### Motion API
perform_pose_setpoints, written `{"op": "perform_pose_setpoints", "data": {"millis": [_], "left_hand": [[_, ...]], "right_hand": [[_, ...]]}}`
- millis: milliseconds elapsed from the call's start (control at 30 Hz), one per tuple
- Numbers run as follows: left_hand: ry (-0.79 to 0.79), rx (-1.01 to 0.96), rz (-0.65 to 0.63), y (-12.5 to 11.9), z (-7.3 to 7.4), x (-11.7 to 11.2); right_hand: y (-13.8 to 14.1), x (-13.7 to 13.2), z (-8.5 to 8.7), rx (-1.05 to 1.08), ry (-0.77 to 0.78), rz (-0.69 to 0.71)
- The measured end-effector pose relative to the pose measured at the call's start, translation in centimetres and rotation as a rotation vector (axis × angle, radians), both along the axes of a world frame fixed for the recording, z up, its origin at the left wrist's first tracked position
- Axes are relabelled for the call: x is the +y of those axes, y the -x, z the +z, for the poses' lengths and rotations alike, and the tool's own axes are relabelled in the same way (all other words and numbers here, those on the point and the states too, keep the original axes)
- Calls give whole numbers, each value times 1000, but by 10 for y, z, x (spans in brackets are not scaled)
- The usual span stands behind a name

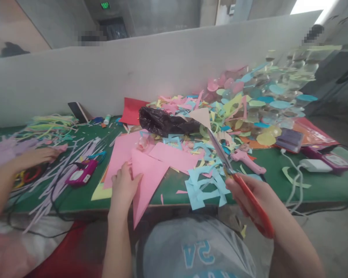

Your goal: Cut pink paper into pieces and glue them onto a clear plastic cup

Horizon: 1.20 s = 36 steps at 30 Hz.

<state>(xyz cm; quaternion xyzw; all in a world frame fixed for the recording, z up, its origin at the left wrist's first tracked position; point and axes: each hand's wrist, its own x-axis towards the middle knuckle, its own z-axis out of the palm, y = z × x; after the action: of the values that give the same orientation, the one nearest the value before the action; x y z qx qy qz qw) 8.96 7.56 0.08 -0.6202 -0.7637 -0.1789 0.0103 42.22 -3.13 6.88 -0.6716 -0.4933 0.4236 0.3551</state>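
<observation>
You are pinching a pink paper triangle (147, 184) in your left hand (124, 186) at the green table (272, 164) edge, seemingly so it hangs free, while your right hand (251, 197) is clenching orange scissors (238, 182) pointed away.

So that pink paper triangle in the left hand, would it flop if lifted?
Probably only a little: the pink paper triangle is a thin sheet, yet its tip hangs past the table edge without sagging. It looks very light, since the left hand holds it by one edge alone. It would likely crease easily.
</observation>
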Motion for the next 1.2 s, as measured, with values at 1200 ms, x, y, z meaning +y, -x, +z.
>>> {"op": "perform_pose_setpoints", "data": {"millis": [1200], "left_hand": [[-30, -222, 73, -52, 79, -63]], "right_hand": [[11, 32, -20, -288, -19, 66]]}}
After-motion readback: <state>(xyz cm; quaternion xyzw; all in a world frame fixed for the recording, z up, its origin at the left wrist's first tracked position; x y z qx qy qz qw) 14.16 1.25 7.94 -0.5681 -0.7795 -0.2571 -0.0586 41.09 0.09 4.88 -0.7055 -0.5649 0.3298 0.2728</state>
